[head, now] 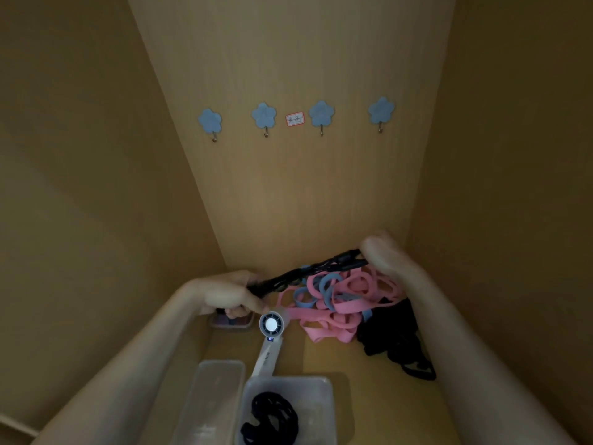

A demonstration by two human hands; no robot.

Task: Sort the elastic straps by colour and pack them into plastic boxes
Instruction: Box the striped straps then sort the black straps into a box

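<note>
Dim wooden panels close in a narrow alcove on three sides, over a wooden bench (353, 374) of the same warm tone. On the back panel four blue flower-shaped hooks (264, 115) hang in a row, with a small red-edged label (295, 119) between the middle two.

The left hand (231, 295) is closed in a fist round one end of a black strap (305, 273). The right hand (390, 258), blurred, has its fingers curled over the other end, close to the back panel. The strap runs taut between them, raised above the bench and sloping up toward the right hand.

Just under it lies a tangled heap of pink and blue straps (340, 303), and a dark heap of black straps (394, 343) touches that heap on the right, by the right forearm. A white handheld fan (271, 324) lies just below the left hand, its handle pointing at the nearer boxes.

Nearest the person stand two clear plastic boxes side by side. The left box (221, 367) seems bare, while the right box (324, 399) holds a coil of black straps (272, 412).
</note>
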